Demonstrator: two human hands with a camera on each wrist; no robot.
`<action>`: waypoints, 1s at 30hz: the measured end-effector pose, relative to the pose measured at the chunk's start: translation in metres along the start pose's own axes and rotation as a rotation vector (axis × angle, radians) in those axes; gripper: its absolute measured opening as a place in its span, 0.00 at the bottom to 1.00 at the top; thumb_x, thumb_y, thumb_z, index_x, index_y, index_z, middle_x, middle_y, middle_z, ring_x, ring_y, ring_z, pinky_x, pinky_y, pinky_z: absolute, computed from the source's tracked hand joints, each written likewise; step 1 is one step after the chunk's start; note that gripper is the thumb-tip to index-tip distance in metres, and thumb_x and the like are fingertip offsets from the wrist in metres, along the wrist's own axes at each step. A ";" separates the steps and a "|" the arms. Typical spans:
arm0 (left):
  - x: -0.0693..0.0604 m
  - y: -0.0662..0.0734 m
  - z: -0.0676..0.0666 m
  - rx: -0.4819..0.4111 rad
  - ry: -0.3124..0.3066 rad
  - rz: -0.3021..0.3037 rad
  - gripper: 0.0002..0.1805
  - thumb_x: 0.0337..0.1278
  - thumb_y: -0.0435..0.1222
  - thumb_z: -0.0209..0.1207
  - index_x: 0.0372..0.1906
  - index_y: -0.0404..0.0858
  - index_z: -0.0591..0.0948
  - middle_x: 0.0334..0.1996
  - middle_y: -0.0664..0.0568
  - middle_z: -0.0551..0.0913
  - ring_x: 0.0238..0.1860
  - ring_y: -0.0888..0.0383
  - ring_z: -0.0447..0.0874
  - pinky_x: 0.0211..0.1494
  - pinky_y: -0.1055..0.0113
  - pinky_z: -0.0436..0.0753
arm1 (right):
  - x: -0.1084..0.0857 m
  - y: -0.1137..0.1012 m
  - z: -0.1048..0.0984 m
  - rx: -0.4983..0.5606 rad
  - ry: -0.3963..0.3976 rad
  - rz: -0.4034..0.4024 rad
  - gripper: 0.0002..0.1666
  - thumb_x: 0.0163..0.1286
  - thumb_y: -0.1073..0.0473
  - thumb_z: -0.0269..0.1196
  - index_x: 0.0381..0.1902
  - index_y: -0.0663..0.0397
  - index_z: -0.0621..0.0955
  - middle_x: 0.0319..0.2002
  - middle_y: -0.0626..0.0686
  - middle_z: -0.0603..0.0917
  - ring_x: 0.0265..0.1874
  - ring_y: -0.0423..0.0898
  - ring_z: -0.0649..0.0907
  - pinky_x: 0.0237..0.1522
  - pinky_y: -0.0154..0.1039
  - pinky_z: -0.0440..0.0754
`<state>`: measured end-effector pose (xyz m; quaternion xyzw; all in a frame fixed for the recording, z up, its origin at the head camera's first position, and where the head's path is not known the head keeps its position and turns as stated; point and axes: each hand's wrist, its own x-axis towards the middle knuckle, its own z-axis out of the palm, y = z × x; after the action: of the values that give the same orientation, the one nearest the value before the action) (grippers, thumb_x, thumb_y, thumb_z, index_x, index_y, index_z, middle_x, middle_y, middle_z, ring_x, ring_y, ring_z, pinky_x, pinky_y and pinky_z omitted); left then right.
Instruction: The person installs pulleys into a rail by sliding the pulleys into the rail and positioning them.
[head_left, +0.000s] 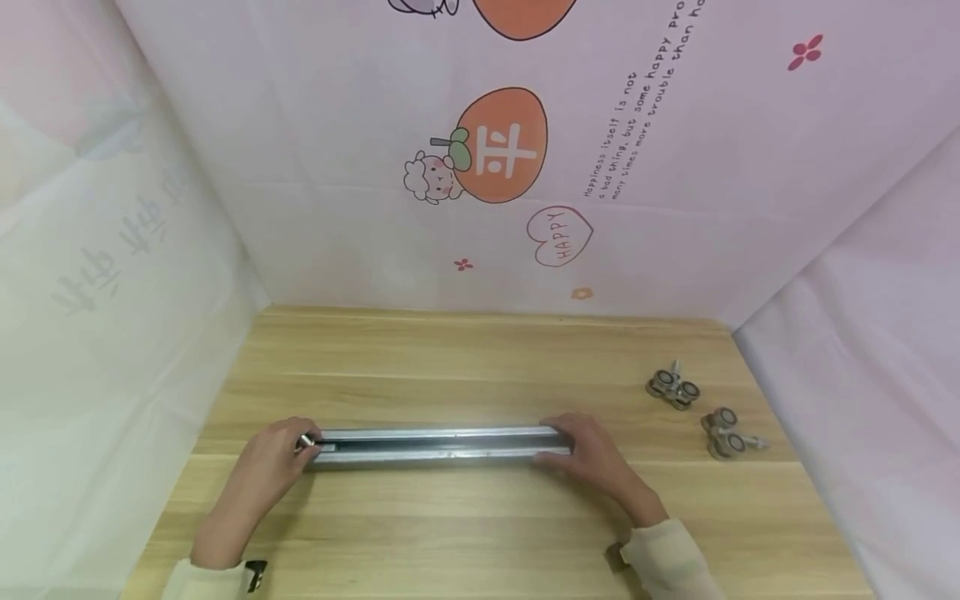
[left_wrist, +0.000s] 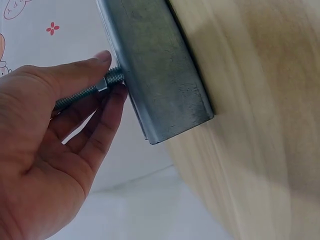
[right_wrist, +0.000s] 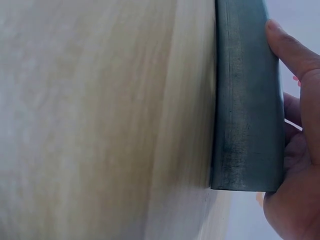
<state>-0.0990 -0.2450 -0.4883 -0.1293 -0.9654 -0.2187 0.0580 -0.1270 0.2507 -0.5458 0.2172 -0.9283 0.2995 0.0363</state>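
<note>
Steel channel track point(head_left: 435, 456) held near both ends across wooden tabletop point(head_left: 450, 358).
Threaded bolt point(left_wrist: 115, 76) at slot pinched by left hand point(head_left: 272, 457); right end gripped by right hand point(head_left: 594, 454), apparently for steadying; two roller trolleys point(head_left: 672, 388) set aside.

Rail point(head_left: 442, 455) is metal, glossy along its edges, duller and scuffed on its side. Bolt point(left_wrist: 102, 85) is shiny threaded metal. Counter point(head_left: 480, 525) shows smooth wood grain; backdrop point(head_left: 337, 225) appears matt, creased cloth.
</note>
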 end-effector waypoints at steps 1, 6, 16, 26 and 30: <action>0.000 -0.001 0.000 -0.004 0.008 0.005 0.13 0.47 0.25 0.78 0.38 0.35 0.87 0.35 0.44 0.90 0.34 0.49 0.87 0.35 0.52 0.87 | 0.000 0.000 0.000 -0.001 0.000 0.000 0.35 0.55 0.40 0.81 0.55 0.53 0.89 0.50 0.50 0.92 0.50 0.49 0.88 0.60 0.57 0.81; -0.003 -0.006 0.003 -0.030 0.054 0.034 0.22 0.47 0.27 0.79 0.49 0.32 0.86 0.43 0.40 0.90 0.44 0.40 0.88 0.46 0.43 0.88 | 0.000 0.001 0.001 -0.004 -0.009 0.007 0.35 0.56 0.40 0.81 0.56 0.52 0.89 0.50 0.49 0.92 0.50 0.49 0.88 0.60 0.57 0.81; -0.008 -0.021 0.004 -0.092 -0.001 0.006 0.42 0.44 0.38 0.83 0.65 0.26 0.78 0.59 0.28 0.82 0.62 0.28 0.77 0.67 0.32 0.75 | 0.001 0.000 -0.001 -0.002 -0.028 -0.003 0.34 0.59 0.39 0.79 0.57 0.53 0.88 0.52 0.50 0.91 0.53 0.50 0.87 0.62 0.59 0.79; -0.002 -0.037 0.005 -0.137 -0.069 0.072 0.41 0.35 0.38 0.86 0.58 0.26 0.83 0.54 0.31 0.87 0.56 0.30 0.84 0.64 0.34 0.79 | -0.002 0.002 -0.013 0.006 -0.066 -0.023 0.37 0.60 0.41 0.79 0.60 0.57 0.85 0.56 0.55 0.89 0.56 0.54 0.87 0.64 0.60 0.81; -0.002 -0.040 0.007 -0.153 -0.095 0.069 0.41 0.34 0.38 0.86 0.58 0.26 0.83 0.53 0.32 0.87 0.55 0.31 0.85 0.63 0.34 0.80 | -0.008 0.010 -0.022 -0.027 -0.082 -0.029 0.38 0.60 0.42 0.79 0.62 0.58 0.84 0.57 0.55 0.88 0.56 0.54 0.86 0.63 0.58 0.82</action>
<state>-0.1082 -0.2776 -0.5112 -0.1770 -0.9425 -0.2835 0.0095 -0.1254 0.2738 -0.5348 0.2424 -0.9297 0.2774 0.0053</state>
